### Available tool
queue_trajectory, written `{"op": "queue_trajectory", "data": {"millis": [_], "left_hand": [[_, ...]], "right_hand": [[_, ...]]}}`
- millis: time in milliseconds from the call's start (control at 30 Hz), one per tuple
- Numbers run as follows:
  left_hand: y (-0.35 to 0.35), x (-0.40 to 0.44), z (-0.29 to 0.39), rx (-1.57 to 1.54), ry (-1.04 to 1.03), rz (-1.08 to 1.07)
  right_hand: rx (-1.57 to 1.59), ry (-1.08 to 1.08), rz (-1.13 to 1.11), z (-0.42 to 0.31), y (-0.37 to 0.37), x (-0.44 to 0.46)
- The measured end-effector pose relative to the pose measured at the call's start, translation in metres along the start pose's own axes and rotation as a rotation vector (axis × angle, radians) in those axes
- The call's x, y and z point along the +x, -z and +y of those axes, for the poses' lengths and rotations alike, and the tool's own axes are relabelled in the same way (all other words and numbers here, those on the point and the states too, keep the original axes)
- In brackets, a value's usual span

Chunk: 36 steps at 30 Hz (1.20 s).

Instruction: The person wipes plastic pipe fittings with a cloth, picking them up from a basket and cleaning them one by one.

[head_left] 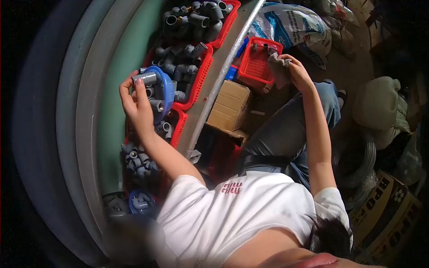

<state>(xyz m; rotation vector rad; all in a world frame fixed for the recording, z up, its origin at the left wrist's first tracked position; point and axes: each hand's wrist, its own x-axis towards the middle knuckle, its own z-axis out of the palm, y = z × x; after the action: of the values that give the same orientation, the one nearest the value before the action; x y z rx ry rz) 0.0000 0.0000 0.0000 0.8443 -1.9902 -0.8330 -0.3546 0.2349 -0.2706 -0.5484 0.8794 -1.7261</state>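
Note:
My left hand (137, 102) is closed around a short grey plastic pipe fitting (145, 79), with the thumb pressed along it. That hand is over a round blue basket (168, 91) holding more grey fittings. On the other side, my right hand (296, 71) pinches a crumpled grey-brown cloth (279, 70). The cloth hangs at the edge of a small red basket (254, 67), which has a few small dark pieces at its far end.
Red baskets (206, 73) of grey pipe fittings line the shelf, bordered by a metal rail (223, 67). A cardboard box (229, 105) stands beside my knee. White-and-blue sacks (295, 27) lie at the back; a plastic jug (376, 102) and a printed carton (384, 214) are at right.

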Motion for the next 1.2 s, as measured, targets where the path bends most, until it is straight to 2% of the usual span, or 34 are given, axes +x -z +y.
{"op": "queue_trajectory", "data": {"millis": [33, 67, 100, 133, 167, 200, 233, 300, 367, 433, 500, 567, 667, 767, 800, 900, 1000, 1100, 1133, 1200], "left_hand": [[-0.017, -0.004, 0.018, -0.123, -0.116, 0.029], [-0.038, -0.011, 0.046, -0.351, -0.001, 0.004], [-0.067, -0.012, 0.041, -0.609, 0.016, -0.1], [-0.088, -0.015, 0.039, -0.766, 0.038, -0.301], [-0.115, -0.013, 0.039, -0.8, 0.125, -0.432], [-0.145, -0.016, 0.045, -0.71, 0.187, -0.465], [-0.18, -0.014, 0.026, -0.604, 0.129, -0.552], [-0.23, -0.016, 0.0, -0.612, 0.356, -0.711], [-0.25, -0.018, 0.002, -0.377, 0.387, -0.836], [-0.252, -0.009, 0.007, -0.338, 0.491, -1.126], [-0.264, -0.006, -0.024, -0.521, 0.594, -1.289], [-0.265, -0.004, -0.035, -0.653, 0.635, -1.322], [-0.253, -0.003, -0.035, -0.779, 0.616, -1.174], [-0.248, -0.005, -0.022, -0.525, 0.326, -0.942], [-0.246, -0.004, -0.027, -0.523, 0.379, -0.917], [-0.257, -0.003, -0.059, -0.704, -0.028, -0.844], [-0.257, -0.003, -0.053, -0.487, -0.206, -0.703], [-0.253, -0.003, -0.041, -0.128, -0.419, -0.63], [-0.256, -0.003, -0.042, -0.092, -0.432, -0.673], [-0.269, 0.001, -0.037, -0.121, -0.467, -0.614]], "right_hand": [[0.032, 0.019, 0.011, -0.002, -0.008, 0.0], [0.064, 0.037, 0.022, -0.004, -0.017, 0.0], [0.013, 0.04, 0.06, -0.019, -0.019, -0.005], [-0.011, 0.035, 0.106, -0.022, -0.03, -0.014], [-0.034, 0.048, 0.136, -0.024, -0.038, -0.013], [-0.002, 0.009, 0.129, -0.022, -0.043, -0.013], [0.016, -0.031, 0.123, -0.025, -0.044, -0.014], [0.103, -0.032, 0.093, -0.03, -0.042, -0.017], [0.252, 0.057, 0.041, -0.03, -0.036, -0.019], [0.246, 0.114, 0.03, -0.037, -0.039, -0.025], [0.197, 0.117, 0.071, -0.042, -0.044, -0.029], [0.222, 0.106, 0.025, -0.041, -0.041, -0.029], [0.233, 0.097, 0.008, -0.04, -0.037, -0.027], [0.259, 0.035, -0.127, -0.039, -0.022, -0.02], [0.243, 0.019, -0.148, -0.04, -0.024, -0.019], [0.279, 0.042, -0.199, -0.033, -0.021, -0.012], [0.414, -0.046, -0.209, -0.064, -0.051, -0.028], [0.389, -0.062, -0.115, -0.051, -0.034, -0.018], [0.201, 0.078, 0.095, -0.041, -0.037, -0.015], [0.078, 0.014, 0.307, -0.039, -0.033, -0.014]]}}
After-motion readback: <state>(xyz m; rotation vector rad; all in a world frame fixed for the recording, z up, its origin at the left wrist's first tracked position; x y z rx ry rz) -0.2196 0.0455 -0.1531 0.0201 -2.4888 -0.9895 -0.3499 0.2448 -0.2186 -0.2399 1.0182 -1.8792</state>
